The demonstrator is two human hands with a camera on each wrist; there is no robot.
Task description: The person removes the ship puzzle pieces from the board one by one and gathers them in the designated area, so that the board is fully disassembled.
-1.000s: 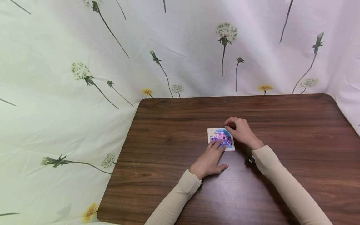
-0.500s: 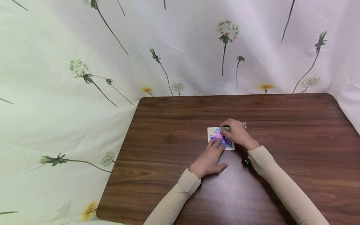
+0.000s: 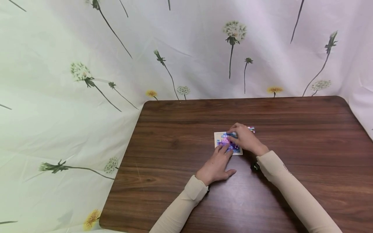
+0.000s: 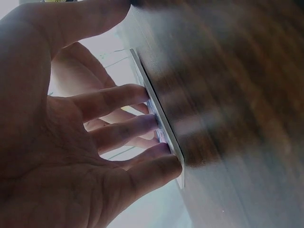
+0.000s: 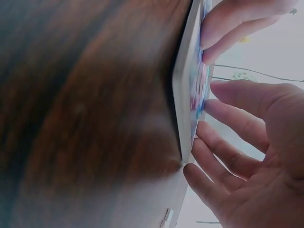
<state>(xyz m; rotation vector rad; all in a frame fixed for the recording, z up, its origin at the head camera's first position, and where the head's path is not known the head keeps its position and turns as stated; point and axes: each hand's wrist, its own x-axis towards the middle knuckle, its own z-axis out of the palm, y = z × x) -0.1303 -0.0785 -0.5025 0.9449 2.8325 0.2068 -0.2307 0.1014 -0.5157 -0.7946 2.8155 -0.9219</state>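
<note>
A small jigsaw puzzle (image 3: 220, 137) in a white frame lies flat on the wooden table, its picture purple, pink and blue with a cream area at the upper left. My left hand (image 3: 216, 165) rests its fingertips on the puzzle's lower part, fingers spread and thumb out on the near side. My right hand (image 3: 246, 139) is over the upper right part, thumb and index finger pinching a blue puzzle piece (image 3: 232, 134) close over the puzzle. In the right wrist view the other fingers (image 5: 204, 183) reach past the frame's corner. The palm hides much of the puzzle's right side.
Just beyond the right hand lies a loose colourful puzzle piece (image 3: 251, 129) on the table (image 3: 175, 129). A white curtain (image 3: 198, 48) printed with dandelions hangs behind the table's far edge and along its left side.
My right hand has shifted slightly left over the puzzle, uncovering the loose piece behind it. Blue now shows between its thumb and index finger. My left hand has stayed in place.
</note>
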